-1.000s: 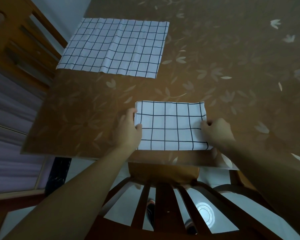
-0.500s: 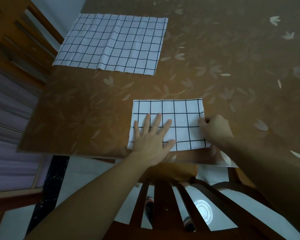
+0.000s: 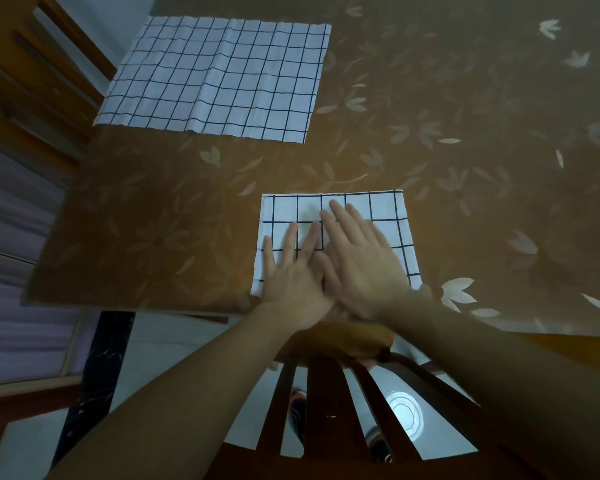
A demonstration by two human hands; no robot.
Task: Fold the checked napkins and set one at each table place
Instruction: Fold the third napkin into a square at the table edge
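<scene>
A slatted wooden chair (image 3: 329, 393) stands at the near edge of the leaf-patterned table (image 3: 465, 168), and a second chair (image 3: 32, 81) beyond its left edge. An unfolded napkin (image 3: 219, 77) lies creased at the far left corner. The folded napkin (image 3: 388, 216), white with a dark grid, lies by the near edge. The left hand (image 3: 291, 275) and right hand (image 3: 361, 265) press on it, each grip flat with fingers spread. The right partly overlaps the left, and together they hide the napkin's near middle.

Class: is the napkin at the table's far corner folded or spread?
Spread: the far napkin lies open and flat, showing many more squares than the near napkin.
</scene>
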